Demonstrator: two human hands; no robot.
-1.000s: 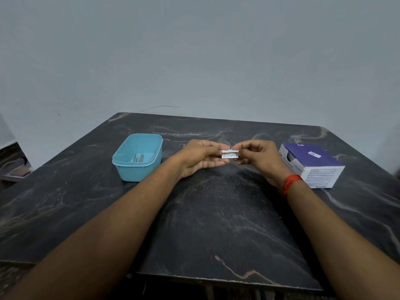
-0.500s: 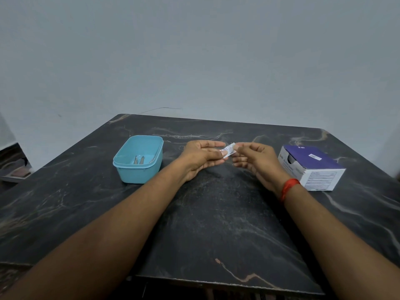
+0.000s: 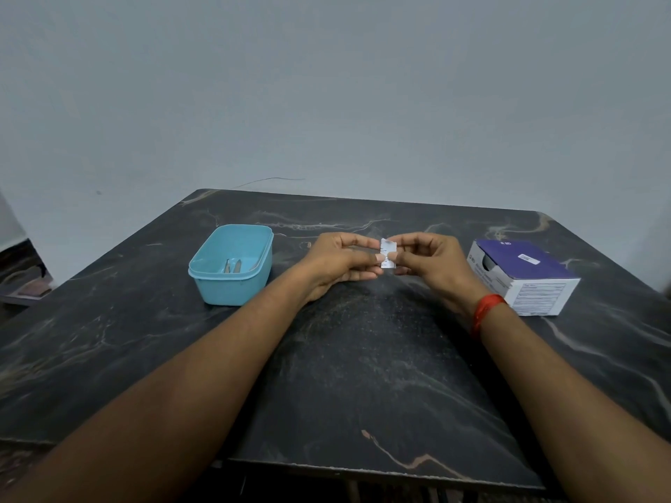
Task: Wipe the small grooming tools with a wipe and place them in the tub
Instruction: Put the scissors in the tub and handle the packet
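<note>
Dark marble table (image 3: 356, 375) under a grey wall: at frame centre, left hand (image 3: 337, 265) and right hand (image 3: 432, 263) both pinch a small white packet (image 3: 387, 254) upright. Left of them, a blue tub (image 3: 232, 281) holds metal tools (image 3: 232, 266).

Probably a home room: dark marble-patterned table (image 3: 363, 375) against a bare wall (image 3: 326, 85).

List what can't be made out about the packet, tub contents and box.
Head view, packet: print too small; left hand and right hand cover its sides, so sealed or torn is unclear.
Head view, metal tools in the tub: too small to identify or count.
Head view, box: label text blurred.
</note>
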